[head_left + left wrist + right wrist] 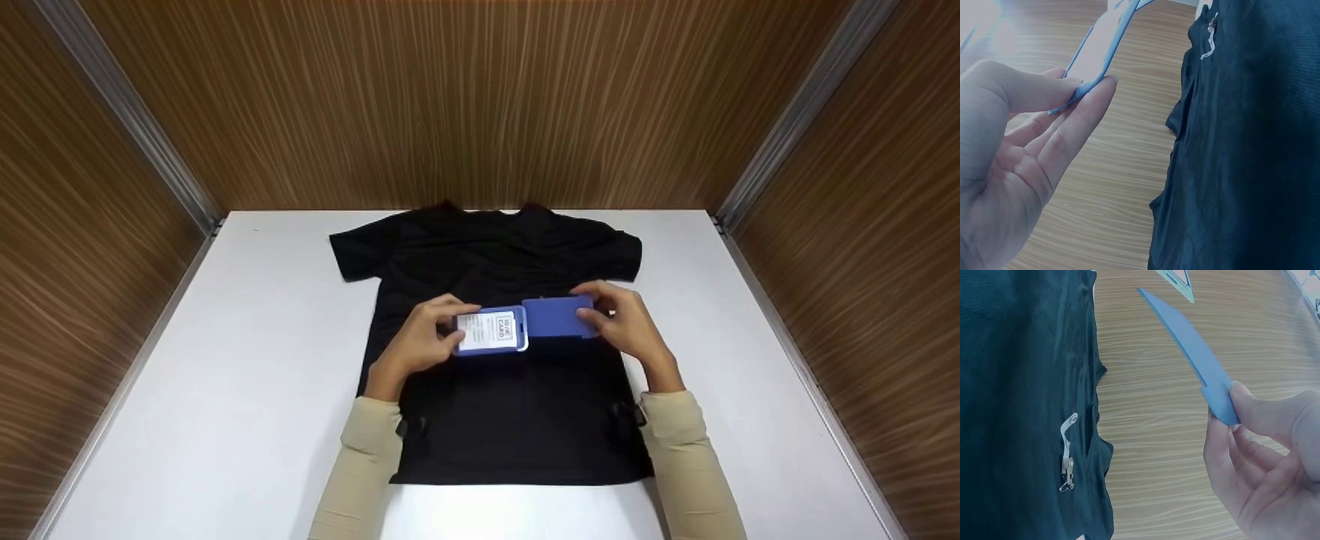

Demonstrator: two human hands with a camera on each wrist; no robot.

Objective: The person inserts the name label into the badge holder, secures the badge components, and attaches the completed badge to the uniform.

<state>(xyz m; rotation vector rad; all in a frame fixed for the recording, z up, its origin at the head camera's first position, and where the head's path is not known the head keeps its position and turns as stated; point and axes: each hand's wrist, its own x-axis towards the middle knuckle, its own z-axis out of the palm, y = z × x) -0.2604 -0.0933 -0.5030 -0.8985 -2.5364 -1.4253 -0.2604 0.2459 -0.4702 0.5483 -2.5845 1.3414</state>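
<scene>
My left hand pinches the left end of a blue ID card holder, thumb on its front and fingers behind. A white card printed "CARD" lies in its frame. My right hand pinches the right end of a flat blue plastic panel, seen edge-on in the right wrist view, with a small step along its side. In the head view the two blue pieces meet edge to edge. Both are held over a black short-sleeved T-shirt. On the shirt lies a strap clip with a metal end.
The T-shirt is spread on a white table, collar toward the back wall. Wood-grain panels stand behind and at both sides, joined by metal corner rails.
</scene>
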